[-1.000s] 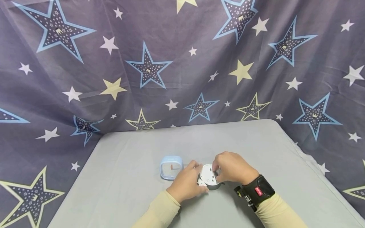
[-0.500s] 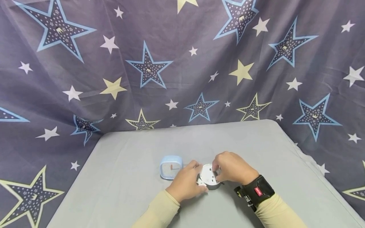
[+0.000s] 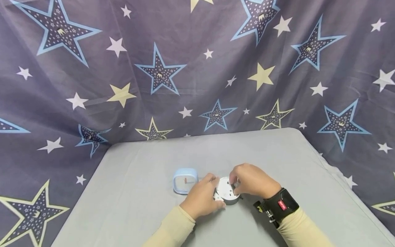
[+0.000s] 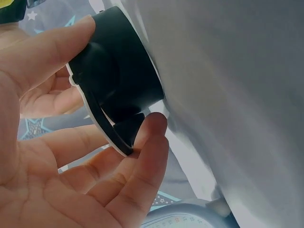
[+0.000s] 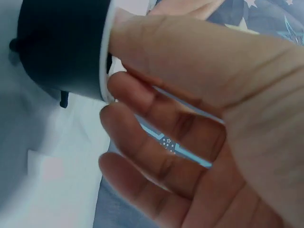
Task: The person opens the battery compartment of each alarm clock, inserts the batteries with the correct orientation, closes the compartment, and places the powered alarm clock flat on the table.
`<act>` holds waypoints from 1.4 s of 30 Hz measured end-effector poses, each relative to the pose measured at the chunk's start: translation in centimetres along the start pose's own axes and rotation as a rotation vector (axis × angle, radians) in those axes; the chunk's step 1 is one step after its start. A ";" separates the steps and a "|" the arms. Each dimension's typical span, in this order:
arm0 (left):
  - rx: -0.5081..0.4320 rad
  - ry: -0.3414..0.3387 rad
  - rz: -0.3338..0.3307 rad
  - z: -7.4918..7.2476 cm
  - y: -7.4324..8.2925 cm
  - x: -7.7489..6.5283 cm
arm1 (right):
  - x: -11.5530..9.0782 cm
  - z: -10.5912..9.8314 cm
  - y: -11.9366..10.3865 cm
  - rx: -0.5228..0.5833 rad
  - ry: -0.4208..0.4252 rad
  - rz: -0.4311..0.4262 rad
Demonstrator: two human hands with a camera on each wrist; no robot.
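Note:
A round alarm clock point(image 3: 224, 188) with a dark body and a white back lies back side up on the grey cloth. My left hand point(image 3: 202, 198) grips its left side; in the left wrist view, thumb and fingers curl round the dark body point(image 4: 126, 61). My right hand point(image 3: 254, 181) bends over the right part of the white back, thumb and forefinger pinched at a dark spot there. In the right wrist view its fingertips point(image 5: 124, 85) sit right at the white rim, and the other fingers hang curled. What lies between thumb and forefinger is hidden.
A light-blue square clock point(image 3: 186, 171) with a pale dial stands just left of my left hand. Small dark feet point(image 5: 64, 99) stick out of the round clock's side. A star-patterned curtain point(image 3: 185, 68) hangs behind the grey cloth-covered table point(image 3: 148, 164).
Both hands stay at the round clock in nearly the same pose. The right wrist shifts very slightly, and the whole head view moves a little.

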State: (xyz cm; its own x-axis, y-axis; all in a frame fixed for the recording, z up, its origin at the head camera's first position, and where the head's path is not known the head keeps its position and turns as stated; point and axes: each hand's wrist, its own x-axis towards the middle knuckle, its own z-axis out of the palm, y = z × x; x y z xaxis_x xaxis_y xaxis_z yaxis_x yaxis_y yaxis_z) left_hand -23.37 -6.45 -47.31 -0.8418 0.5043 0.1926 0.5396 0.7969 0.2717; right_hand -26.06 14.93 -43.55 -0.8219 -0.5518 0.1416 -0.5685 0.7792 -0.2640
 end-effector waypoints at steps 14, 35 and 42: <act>0.009 0.007 0.000 -0.2 0.1 0.2 | -0.3 -0.6 2.3 -0.026 0.080 0.352; 0.021 0.010 0.005 -0.2 0.0 0.0 | -0.2 1.4 3.7 -0.033 0.037 0.468; 0.015 0.005 0.000 -0.2 0.0 -0.1 | -0.1 1.8 3.8 -0.046 0.037 0.474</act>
State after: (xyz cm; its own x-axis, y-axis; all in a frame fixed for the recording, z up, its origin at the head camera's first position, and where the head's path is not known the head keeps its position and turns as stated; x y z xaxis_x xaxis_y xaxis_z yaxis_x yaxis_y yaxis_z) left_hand -23.29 -6.55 -47.18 -0.8417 0.5028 0.1969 0.5392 0.8019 0.2572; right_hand -28.09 17.40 -46.29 -0.9913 -0.1217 0.0497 -0.1306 0.9552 -0.2656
